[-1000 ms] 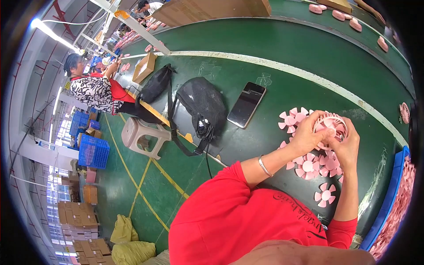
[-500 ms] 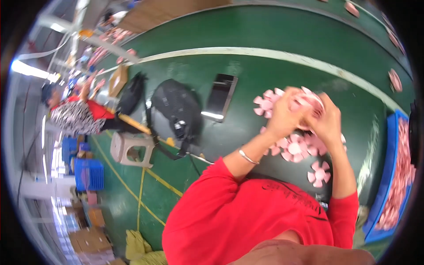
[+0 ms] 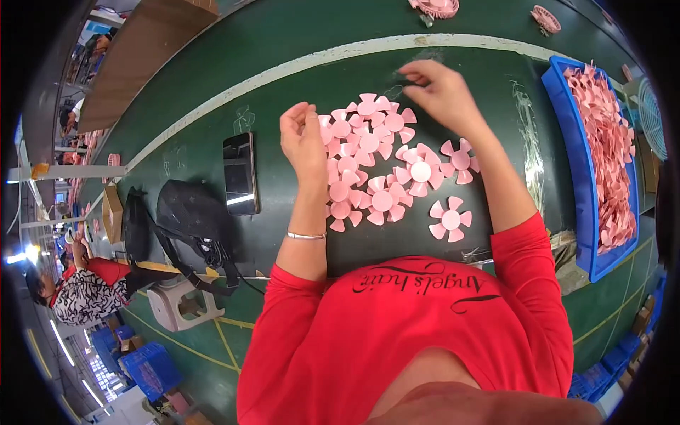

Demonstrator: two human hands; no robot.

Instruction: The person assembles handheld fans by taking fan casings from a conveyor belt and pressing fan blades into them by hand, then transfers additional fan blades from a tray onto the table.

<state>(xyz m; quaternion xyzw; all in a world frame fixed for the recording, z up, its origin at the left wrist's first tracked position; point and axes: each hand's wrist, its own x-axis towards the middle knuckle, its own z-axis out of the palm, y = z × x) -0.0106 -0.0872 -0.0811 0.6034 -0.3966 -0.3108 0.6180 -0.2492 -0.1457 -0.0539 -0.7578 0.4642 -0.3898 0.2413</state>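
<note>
Over the right side of the pile, my right hand [image 3: 443, 92] is raised above the green table, thumb and fingers apart and nothing visible between them. My left hand [image 3: 301, 142] is at the left edge of the pile, its fingers loosely bent, thumb a little apart, and no object showing in it. Between the forearms lie several pink five-bladed fan blades [image 3: 382, 201], overlapping in a loose heap. One fan blade [image 3: 450, 219] lies apart, nearest to me on the right. The left wrist wears a silver bangle [image 3: 306, 236].
A blue crate [image 3: 583, 177] full of pink fan blades stands at the right. At the left lie a black phone [image 3: 241, 173] and a black bag [image 3: 191, 212]. Beyond a pale strip are pink round fan parts [image 3: 545, 20]. Another person [image 3: 88, 290] works far left beside a plastic stool [image 3: 170, 304].
My hands have separated: the right moved up and away, the left to the pile's left edge. The round pink part they held together is no longer in them. The view has turned.
</note>
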